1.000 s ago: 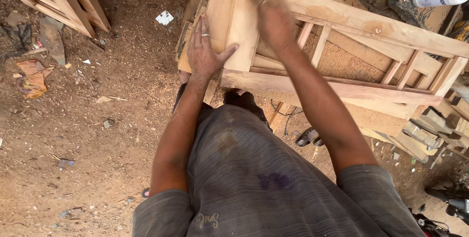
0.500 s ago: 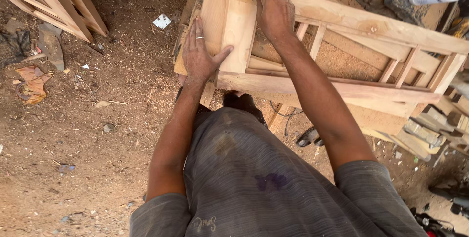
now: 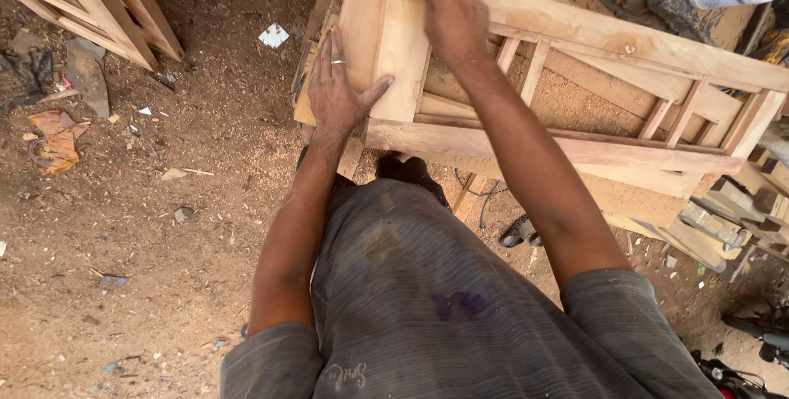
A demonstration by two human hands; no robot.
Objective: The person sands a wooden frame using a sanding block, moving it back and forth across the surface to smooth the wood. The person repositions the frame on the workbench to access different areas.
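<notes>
Open slats (image 3: 526,58) beside frame rail (image 3: 625,41)

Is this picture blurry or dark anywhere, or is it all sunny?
In the head view, even daylight falls on the wooden frame with no glare; the left hand and right hand look sharp; soft shadow sits under the frame; the edges bend slightly, as wide lenses do, and the bottom right corner is dim.

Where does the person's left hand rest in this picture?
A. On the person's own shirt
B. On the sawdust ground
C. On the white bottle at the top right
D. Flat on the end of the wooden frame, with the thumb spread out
D: the left hand lies flat, fingers together and thumb spread, on the near-left end of the wooden frame, while the right hand presses farther up on it.
</notes>
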